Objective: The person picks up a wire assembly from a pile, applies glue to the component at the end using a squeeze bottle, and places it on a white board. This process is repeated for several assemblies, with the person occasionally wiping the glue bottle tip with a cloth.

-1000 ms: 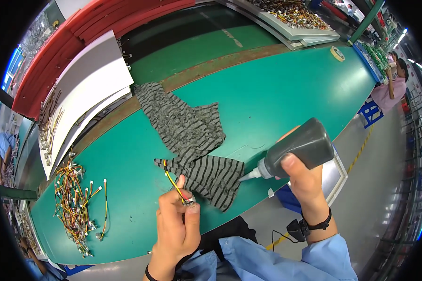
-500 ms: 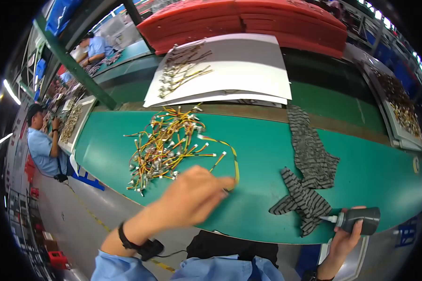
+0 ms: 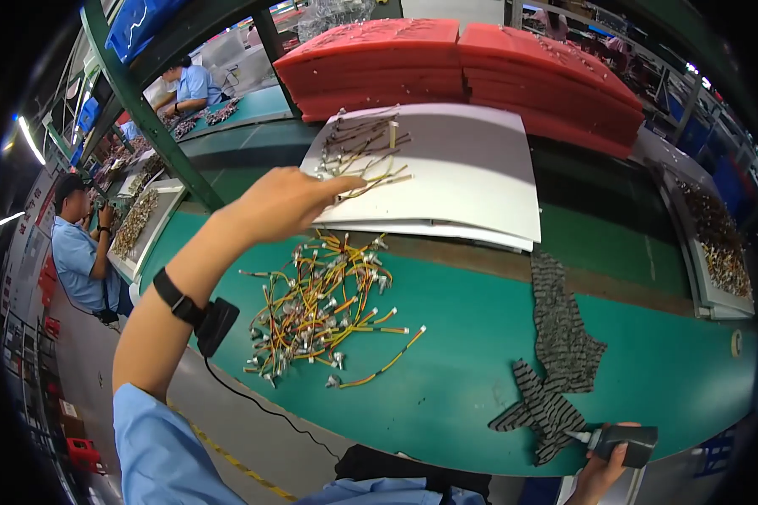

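My left hand (image 3: 282,204) reaches over a white sheet (image 3: 472,168) at the table's far edge. Its thumb and finger are pinched on a thin yellow-and-dark wire lead at the end of a row of similar wire leads (image 3: 358,147). Fingers partly hide what they hold. At the lower right, my right hand (image 3: 600,473) grips a dark squeeze bottle (image 3: 630,444) lying tilted, its pale nozzle pointing left over a grey-and-black striped cloth (image 3: 556,412). A pile of yellow, red and black wire leads (image 3: 312,307) with connectors lies below my left forearm; one loose lead (image 3: 383,369) lies apart.
Red foam sheets (image 3: 379,63) are stacked behind the white sheet. A green post (image 3: 156,126) stands at the left. Trays of small parts (image 3: 716,227) sit at the far right. Two people in blue shirts work at the left. A tape roll (image 3: 736,343) rests near the right edge.
My left hand has moved away from me, from beside the wire pile to the white sheet, carrying a wire lead. The right hand still holds the bottle. The view has tilted upward.
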Demonstrator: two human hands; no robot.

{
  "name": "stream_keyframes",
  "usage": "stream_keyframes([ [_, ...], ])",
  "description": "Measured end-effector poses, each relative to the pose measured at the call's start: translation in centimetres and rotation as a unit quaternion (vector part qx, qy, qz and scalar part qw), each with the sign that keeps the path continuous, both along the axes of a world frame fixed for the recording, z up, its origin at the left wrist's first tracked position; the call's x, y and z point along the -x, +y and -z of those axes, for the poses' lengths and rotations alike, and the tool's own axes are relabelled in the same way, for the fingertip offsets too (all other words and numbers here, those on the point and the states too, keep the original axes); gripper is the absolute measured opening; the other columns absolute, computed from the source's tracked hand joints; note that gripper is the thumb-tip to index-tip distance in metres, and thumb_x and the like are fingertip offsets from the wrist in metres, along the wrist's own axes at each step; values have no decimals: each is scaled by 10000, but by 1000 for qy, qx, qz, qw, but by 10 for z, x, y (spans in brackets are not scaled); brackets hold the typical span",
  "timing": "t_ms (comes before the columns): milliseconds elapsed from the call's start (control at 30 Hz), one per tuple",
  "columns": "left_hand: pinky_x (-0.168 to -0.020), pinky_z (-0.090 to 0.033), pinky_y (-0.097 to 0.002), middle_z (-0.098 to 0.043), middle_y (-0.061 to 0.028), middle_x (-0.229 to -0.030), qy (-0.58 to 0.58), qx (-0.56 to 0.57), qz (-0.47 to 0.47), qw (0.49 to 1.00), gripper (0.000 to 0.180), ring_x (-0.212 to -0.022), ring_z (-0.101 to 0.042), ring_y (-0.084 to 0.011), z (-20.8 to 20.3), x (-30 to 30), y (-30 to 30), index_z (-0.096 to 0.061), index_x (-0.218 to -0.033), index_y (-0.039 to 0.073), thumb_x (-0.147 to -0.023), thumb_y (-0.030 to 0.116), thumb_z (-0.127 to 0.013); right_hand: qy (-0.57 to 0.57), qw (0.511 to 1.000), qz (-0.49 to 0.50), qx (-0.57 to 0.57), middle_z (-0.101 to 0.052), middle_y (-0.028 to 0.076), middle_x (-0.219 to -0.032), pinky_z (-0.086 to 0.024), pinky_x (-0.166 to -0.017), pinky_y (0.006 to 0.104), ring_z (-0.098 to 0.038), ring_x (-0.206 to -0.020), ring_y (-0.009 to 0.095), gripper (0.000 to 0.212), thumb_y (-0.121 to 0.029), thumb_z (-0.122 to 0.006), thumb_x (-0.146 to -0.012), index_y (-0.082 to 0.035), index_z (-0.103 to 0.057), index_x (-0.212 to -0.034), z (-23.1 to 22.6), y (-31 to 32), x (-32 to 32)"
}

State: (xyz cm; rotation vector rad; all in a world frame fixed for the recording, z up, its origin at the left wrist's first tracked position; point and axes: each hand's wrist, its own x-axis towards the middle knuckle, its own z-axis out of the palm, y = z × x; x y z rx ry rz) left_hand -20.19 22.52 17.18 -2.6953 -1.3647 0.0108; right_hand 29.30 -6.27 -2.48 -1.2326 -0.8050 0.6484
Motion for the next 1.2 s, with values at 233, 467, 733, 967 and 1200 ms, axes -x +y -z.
stream_keyframes([
  [233, -753, -475, -475, -646, -215, -903, 57, 19, -78, 995, 323, -865, -618, -382, -12, 25, 120, -526, -1208, 128, -886, 134, -549, 47, 993, 99, -33, -603, 143, -1000, -483, -799, 421, -585, -860, 280, 420, -245, -668, -860, 16, -501, -1143, -3, 1, 10],
  [467, -811, -484, -420, -650, -197, -984, -64, 4, -27, 998, 243, -947, -615, -354, 27, 66, 205, -579, -1119, 52, -887, 122, -557, 98, 985, 140, 32, -580, 148, -1097, -482, -858, 440, -578, -957, 298, 500, -293, -684, -849, 26, -488, -1182, -3, -2, 14],
  [733, -867, -465, -379, -628, -139, -1038, -154, 66, -138, 976, 226, -1031, -583, -276, 63, 77, 232, -613, -1080, 49, -855, 77, -604, 53, 986, 152, 40, -585, 146, -1091, -469, -878, 434, -572, -964, 293, 535, -341, -688, -840, 29, -490, -1172, -17, 7, 25],
  [967, -826, -477, -385, -639, -144, -963, -166, -27, -92, 981, 208, -942, -603, -301, 84, 85, 231, -646, -1020, 48, -817, 92, -635, 62, 983, 156, 68, -600, 133, -1045, -463, -862, 402, -570, -920, 267, 491, -356, -664, -855, 24, -517, -1129, 4, -7, 10],
  [1200, -874, -463, -370, -622, -120, -1008, -162, -37, -94, 982, 255, -989, -582, -287, 94, 90, 229, -646, -1046, 59, -800, 117, -680, 74, 985, 140, 72, -606, 121, -1011, -462, -852, 386, -569, -886, 251, 427, -345, -644, -871, 20, -552, -1073, 8, -15, 3],
])
